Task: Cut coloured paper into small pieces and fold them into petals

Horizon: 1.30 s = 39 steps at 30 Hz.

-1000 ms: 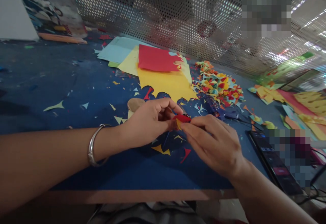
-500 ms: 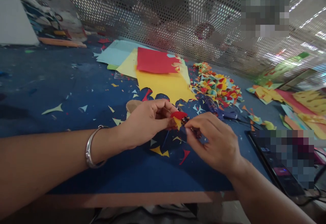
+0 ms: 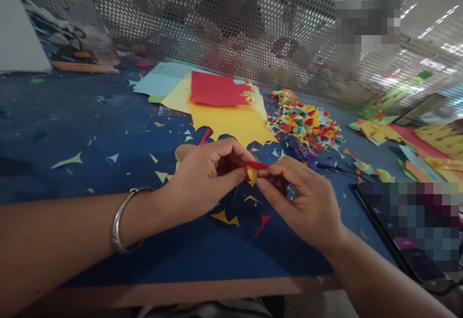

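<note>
Between my hands is a small paper piece, with a red part (image 3: 257, 165) on top and a yellow part (image 3: 252, 175) below it. My left hand (image 3: 210, 178) pinches its left side between thumb and fingers. At its right edge, my right hand (image 3: 306, 200) has thumb and fingertips closed on the paper. The dark tool seen earlier in the right fingers cannot be made out. Yellow scraps (image 3: 224, 217) and a red scrap (image 3: 262, 225) lie on the blue tabletop (image 3: 181, 255) below. A rounded tan thing (image 3: 184, 151) is partly hidden behind my left hand.
A red sheet (image 3: 217, 88) lies over a scallop-cut yellow sheet (image 3: 227, 120) and light blue sheets (image 3: 159, 78). Right of them is a heap of coloured paper pieces (image 3: 311, 123). A purple corded tool (image 3: 325, 162), a dark-screened device (image 3: 390, 241) and a perforated metal screen (image 3: 162, 24) surround the work.
The right fingers have moved onto the paper piece, and the dark tool is no longer visible. The red part has tilted to a thin edge. The view has shifted slightly.
</note>
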Motion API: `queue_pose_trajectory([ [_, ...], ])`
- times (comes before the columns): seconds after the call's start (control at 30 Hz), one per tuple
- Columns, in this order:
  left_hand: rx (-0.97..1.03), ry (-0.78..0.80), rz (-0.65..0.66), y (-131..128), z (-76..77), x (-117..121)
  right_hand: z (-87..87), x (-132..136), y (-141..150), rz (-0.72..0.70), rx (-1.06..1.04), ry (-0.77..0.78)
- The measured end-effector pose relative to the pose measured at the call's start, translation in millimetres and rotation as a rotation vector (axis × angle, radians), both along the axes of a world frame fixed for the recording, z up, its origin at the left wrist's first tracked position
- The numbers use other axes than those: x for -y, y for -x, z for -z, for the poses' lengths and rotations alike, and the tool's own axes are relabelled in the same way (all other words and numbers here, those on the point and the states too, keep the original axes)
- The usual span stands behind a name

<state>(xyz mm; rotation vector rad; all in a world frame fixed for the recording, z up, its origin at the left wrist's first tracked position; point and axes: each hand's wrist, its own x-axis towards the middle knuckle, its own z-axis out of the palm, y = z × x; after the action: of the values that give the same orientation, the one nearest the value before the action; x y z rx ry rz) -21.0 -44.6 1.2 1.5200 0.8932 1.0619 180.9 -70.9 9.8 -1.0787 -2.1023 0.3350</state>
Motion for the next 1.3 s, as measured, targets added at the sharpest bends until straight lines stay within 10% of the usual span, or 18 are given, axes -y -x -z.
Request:
queue_pose_trajectory([
  [1.3, 0.061, 0.022, 0.026, -3.9, 0.9, 5.0, -1.6, 4.1, 2.0, 0.128, -0.089, 0.066],
])
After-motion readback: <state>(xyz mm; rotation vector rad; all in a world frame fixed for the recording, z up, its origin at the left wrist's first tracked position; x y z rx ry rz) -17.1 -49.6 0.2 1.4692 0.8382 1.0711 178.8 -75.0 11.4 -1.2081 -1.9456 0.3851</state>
